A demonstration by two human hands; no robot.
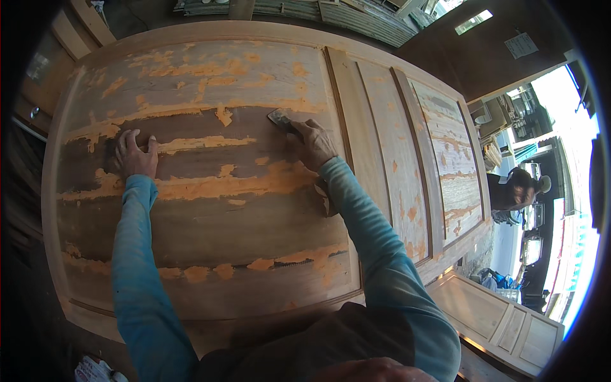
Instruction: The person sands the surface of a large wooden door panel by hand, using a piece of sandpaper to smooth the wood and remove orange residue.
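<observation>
A large wooden door lies flat before me, its panel streaked with orange filler in long bands and patches. My right hand is closed around a putty knife, whose flat blade touches the panel near the upper middle, at the right end of a darker brown strip. My left hand rests on the panel at the left, fingers apart and holding nothing, beside a filler streak. Beneath my right wrist sits a small brown piece, partly hidden by my sleeve; I cannot make out what it is.
Raised mouldings cross the door to the right. Another panelled door lies at the lower right. A dark brown board stands at the far right. Another person is beyond the door's right end. Stacked slats lie behind.
</observation>
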